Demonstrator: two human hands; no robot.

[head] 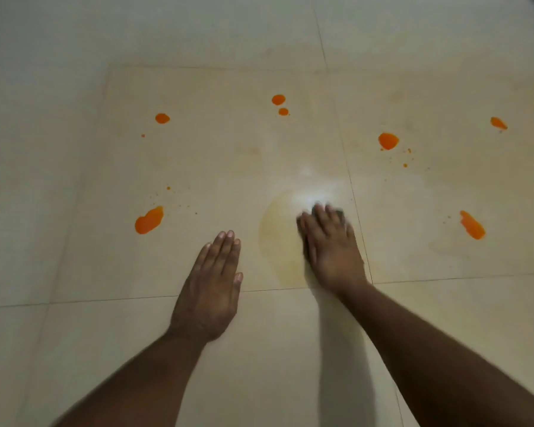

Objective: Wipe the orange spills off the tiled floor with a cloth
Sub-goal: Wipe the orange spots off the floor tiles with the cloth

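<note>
My right hand (330,248) presses flat, fingers straight, on a dark cloth (304,238) over a pale smear; my left hand (211,285) rests flat on the floor (74,180). Orange spills (149,220) lie beyond both.

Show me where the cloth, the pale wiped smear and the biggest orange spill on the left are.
cloth (302,238): head view, dark edge showing beside the right hand (330,245).
wiped smear (275,238): head view, middle of the yellowish patch.
orange spill (149,220): head view, centre of the blob.
</note>
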